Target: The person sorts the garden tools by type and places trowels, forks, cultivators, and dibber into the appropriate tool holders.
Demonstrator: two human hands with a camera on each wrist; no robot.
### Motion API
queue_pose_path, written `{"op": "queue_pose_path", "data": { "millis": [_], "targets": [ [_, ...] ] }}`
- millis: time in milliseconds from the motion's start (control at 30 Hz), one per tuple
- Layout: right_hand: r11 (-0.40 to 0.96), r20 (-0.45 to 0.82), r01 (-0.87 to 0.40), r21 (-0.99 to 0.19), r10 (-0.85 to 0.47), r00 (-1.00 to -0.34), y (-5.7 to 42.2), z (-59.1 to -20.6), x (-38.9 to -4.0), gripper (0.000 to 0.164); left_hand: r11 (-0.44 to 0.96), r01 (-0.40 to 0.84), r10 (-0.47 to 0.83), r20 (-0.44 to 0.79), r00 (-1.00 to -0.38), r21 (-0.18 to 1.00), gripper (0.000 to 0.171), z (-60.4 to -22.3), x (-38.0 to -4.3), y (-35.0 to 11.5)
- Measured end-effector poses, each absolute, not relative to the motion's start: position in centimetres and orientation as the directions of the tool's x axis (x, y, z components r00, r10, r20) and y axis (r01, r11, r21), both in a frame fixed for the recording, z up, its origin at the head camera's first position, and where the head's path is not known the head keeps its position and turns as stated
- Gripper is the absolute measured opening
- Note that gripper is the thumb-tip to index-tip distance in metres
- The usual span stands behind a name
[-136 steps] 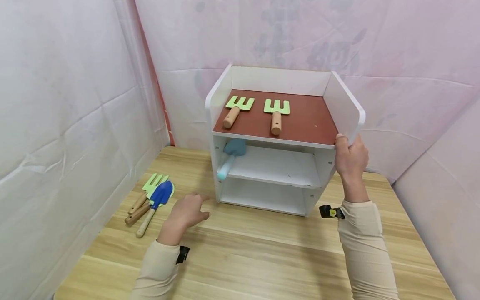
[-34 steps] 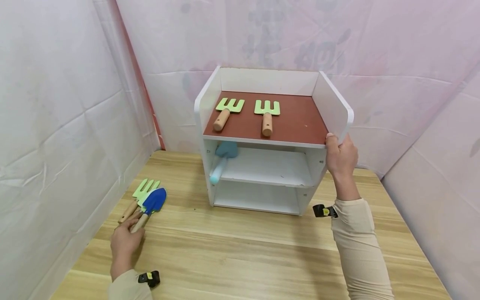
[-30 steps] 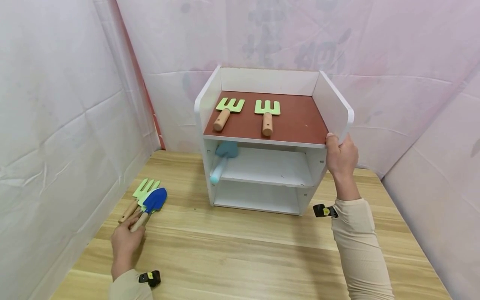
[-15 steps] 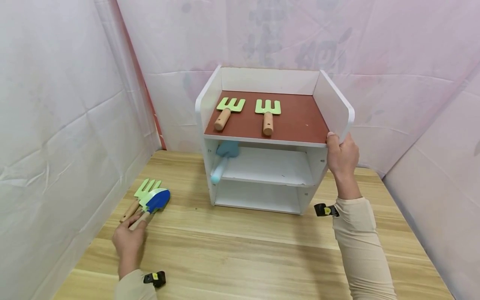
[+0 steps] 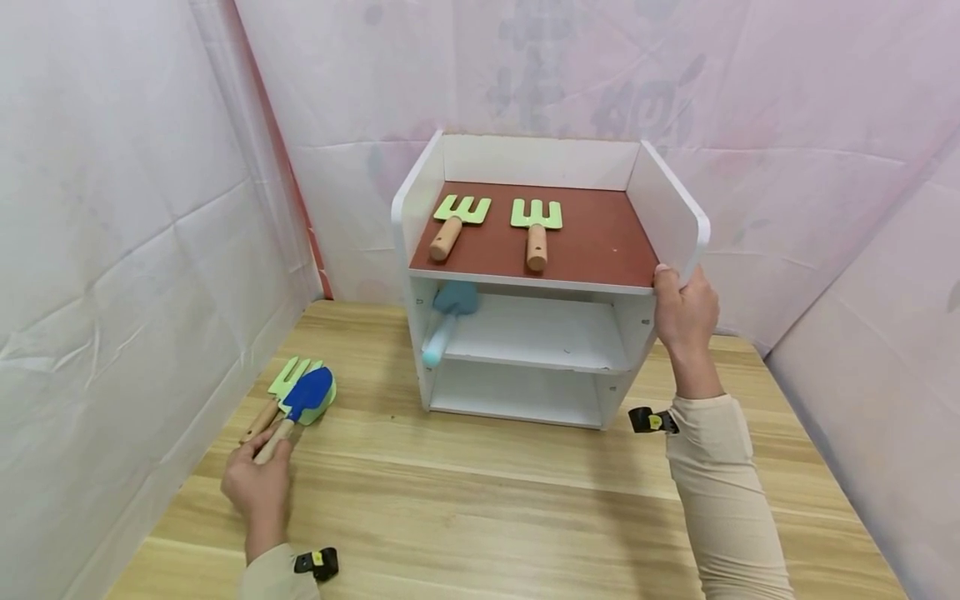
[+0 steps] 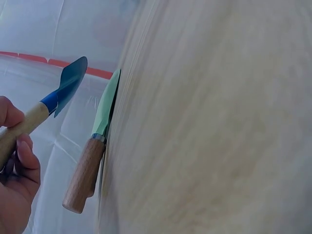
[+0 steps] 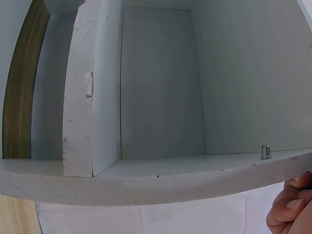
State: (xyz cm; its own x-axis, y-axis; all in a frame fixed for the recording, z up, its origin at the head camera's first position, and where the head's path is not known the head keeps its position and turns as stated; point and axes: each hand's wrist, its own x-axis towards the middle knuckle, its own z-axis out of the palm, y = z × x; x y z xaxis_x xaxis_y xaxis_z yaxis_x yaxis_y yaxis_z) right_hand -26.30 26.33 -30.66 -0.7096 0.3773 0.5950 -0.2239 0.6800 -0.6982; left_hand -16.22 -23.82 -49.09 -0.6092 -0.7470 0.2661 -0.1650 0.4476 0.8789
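My left hand (image 5: 258, 487) pinches a blue garden trowel (image 5: 308, 392) by its pale wooden handle. In the left wrist view the trowel (image 6: 71, 83) is raised off the table, apart from a green-bladed tool with a brown wooden handle (image 6: 85, 175). Beneath the trowel in the head view lie a green hand fork (image 5: 285, 377) and another green tool (image 5: 327, 406), its rounded blade partly covered. My right hand (image 5: 686, 317) grips the right side panel of a small white shelf (image 5: 525, 285), thumb at the front edge of its top board.
Two green hand forks (image 5: 462, 208) (image 5: 536, 215) with wooden handles lie on the shelf's brown top. A light blue trowel (image 5: 452, 304) rests on the middle shelf at the left, its handle jutting over the edge. Pale cloth walls (image 5: 150, 208) surround the wooden table (image 5: 465, 517).
My left hand has moved from near the shelf to the tools at left and taken the blue trowel, whose blade has since tilted and turned. The right hand keeps its grip.
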Motion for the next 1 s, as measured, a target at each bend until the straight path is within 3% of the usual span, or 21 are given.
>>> {"op": "queue_pose_path", "data": {
  "millis": [533,1000],
  "targets": [
    [0.681,0.611,-0.248,-0.689,0.362,-0.705,26.2,-30.7,-26.3,0.038,0.567,-0.016,-0.691,0.464,-0.555,0.824,0.019,-49.0,-15.7,-22.8],
    [0.672,0.589,-0.226,-0.705,0.377,-0.715,26.3,-30.7,-26.3,0.034,0.726,0.137,-0.565,0.697,-0.442,0.674,0.015,-47.2,-15.2,-21.0]
  ]
}}
